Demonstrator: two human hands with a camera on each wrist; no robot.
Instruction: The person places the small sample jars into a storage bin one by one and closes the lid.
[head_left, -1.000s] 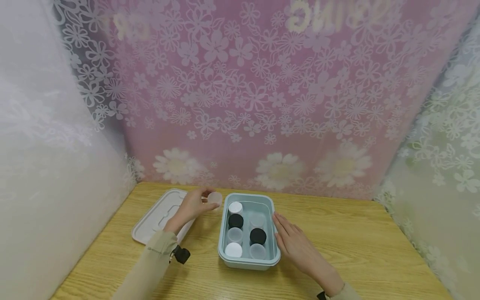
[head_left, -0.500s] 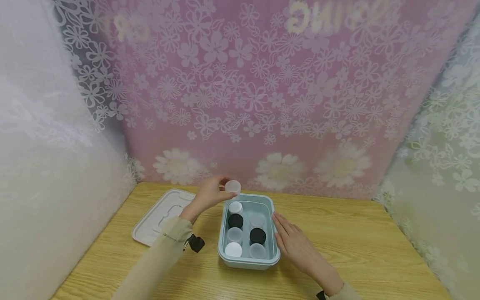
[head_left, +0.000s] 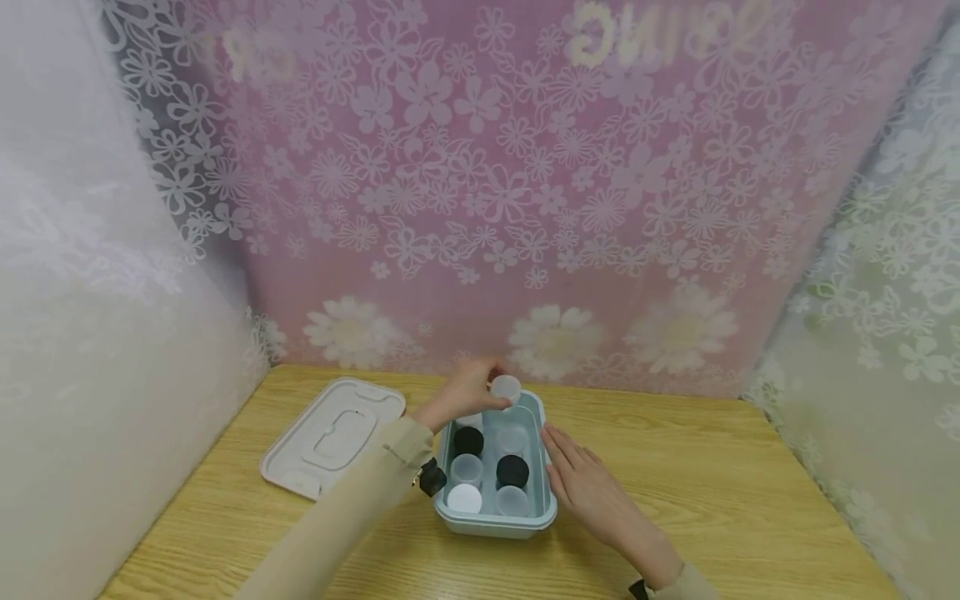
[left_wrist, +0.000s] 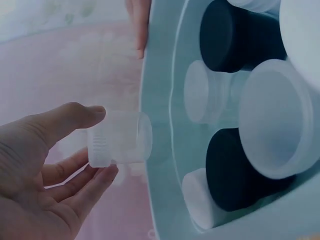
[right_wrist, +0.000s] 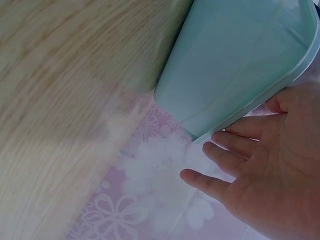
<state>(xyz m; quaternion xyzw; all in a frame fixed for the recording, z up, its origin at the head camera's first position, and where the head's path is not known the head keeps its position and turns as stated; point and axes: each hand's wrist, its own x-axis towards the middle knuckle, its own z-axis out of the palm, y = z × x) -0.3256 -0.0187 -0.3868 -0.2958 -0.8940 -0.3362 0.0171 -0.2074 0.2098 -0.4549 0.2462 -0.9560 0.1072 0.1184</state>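
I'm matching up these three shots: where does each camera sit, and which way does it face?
Head: above, facing forward and down at the table; both hands and sleeves show.
Left wrist: beside the left hand, facing the clear jar it holds at the box's far rim.
Right wrist: under the right hand, looking along the box's outer wall.
All three share the teal box.
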